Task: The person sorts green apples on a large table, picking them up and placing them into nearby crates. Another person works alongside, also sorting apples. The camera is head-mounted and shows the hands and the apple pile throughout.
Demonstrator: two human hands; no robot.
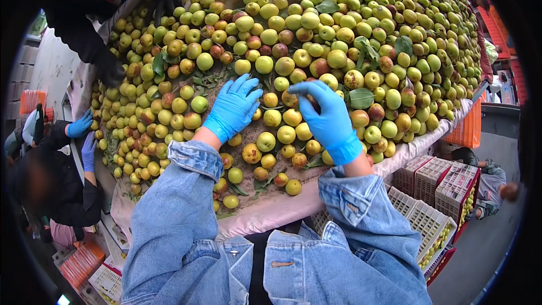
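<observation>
Many small green, yellow and reddish round fruits (pixel 309 20) lie with loose leaves (pixel 361 97) on a broad sorting surface edged with pale pink cloth (pixel 261 216). My left hand (pixel 234 105) wears a blue glove and rests on the pile, fingers spread over fruit and leaves, holding nothing I can see. My right hand (pixel 326 117), also blue-gloved, is at the middle of the pile with thumb and fingers apart and slightly bent. Its fingertips are over a reddish-yellow fruit (pixel 289 99). Denim sleeves cover both my forearms.
A dark-clothed person (pixel 84 34) reaches in at upper left. A co-worker (pixel 56 181) in blue and purple gloves works at left. White crates of fruit (pixel 451 195) stand below the right edge, beside a crouching person (pixel 491 186). Orange crates (pixel 82 265) sit at lower left.
</observation>
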